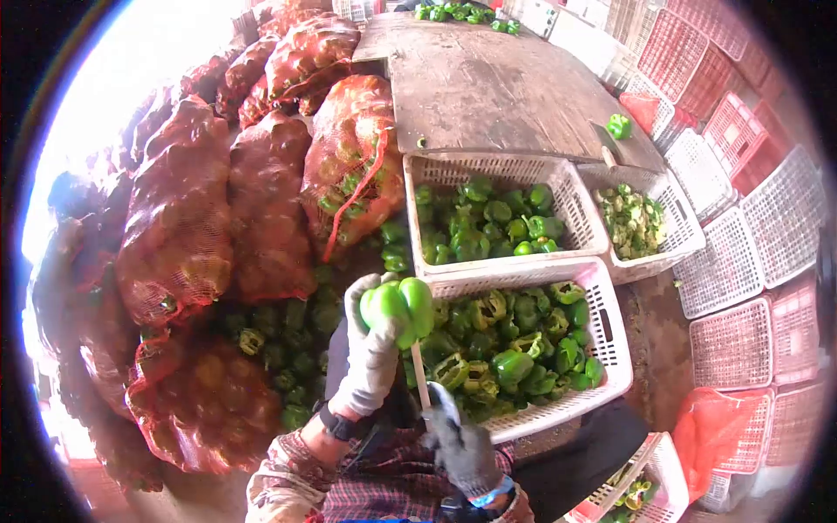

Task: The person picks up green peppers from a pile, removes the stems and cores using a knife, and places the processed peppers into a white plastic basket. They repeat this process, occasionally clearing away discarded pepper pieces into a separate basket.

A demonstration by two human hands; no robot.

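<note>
My left hand point(370, 349), in a pale glove, is closed round a whole green pepper point(398, 311) and holds it up at the left edge of the near white crate point(617, 336). That crate holds cut and hollowed green peppers point(514, 368). Below and to the right of the pepper, my right hand point(460, 449), in a dark grey glove, grips a knife point(443, 403) whose curved blade points up. The blade is apart from the pepper.
Behind are a crate of whole peppers point(501, 162) and a crate of pale cores point(628, 222). Red mesh sacks point(179, 218) fill the left. A wooden table point(497, 83) bears another knife point(605, 144) and peppers. Stacked crates point(728, 322) stand right.
</note>
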